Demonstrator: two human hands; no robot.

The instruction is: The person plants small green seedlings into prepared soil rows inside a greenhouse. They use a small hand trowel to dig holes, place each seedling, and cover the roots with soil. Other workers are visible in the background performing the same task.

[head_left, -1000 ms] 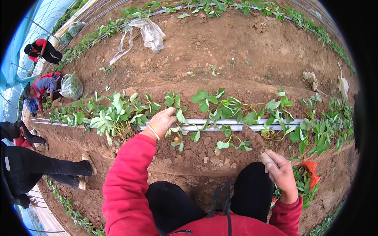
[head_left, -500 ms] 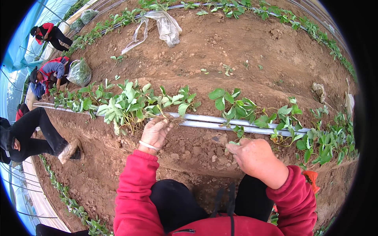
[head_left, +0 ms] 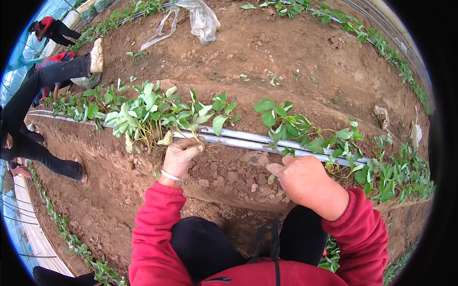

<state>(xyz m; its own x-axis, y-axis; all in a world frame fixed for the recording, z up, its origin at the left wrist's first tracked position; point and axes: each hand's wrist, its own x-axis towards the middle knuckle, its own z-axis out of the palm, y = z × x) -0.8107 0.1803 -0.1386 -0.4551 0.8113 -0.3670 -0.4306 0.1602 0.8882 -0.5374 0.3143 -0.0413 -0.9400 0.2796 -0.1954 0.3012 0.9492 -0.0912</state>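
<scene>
My left hand (head_left: 177, 161), with a white band at its wrist, pinches a leafy strawberry seedling (head_left: 204, 116) near its roots. Its leaves lean over two pale irrigation tapes (head_left: 238, 139) running along the soil ridge. Just left of that hand lies a bunch of similar seedlings (head_left: 136, 117), stems toward me. My right hand (head_left: 307, 183) hovers over the near side of the ridge, closed, with the index finger and thumb toward the left; whatever it may hold is hidden. A small leaf (head_left: 271, 178) shows on or over the soil by its fingertips.
More strawberry plants (head_left: 291, 126) line the ridge to the right. Across the furrow lies a clear plastic bag (head_left: 204, 23). A person in black trousers (head_left: 62, 76) straddles the row at the left, one shoe (head_left: 97, 56) raised. Other people (head_left: 53, 31) are farther back.
The person at the left has swung a leg across the row. The leaf at my right fingertips no longer shows there. My left hand still grips the seedling, and the view has shifted slightly.
</scene>
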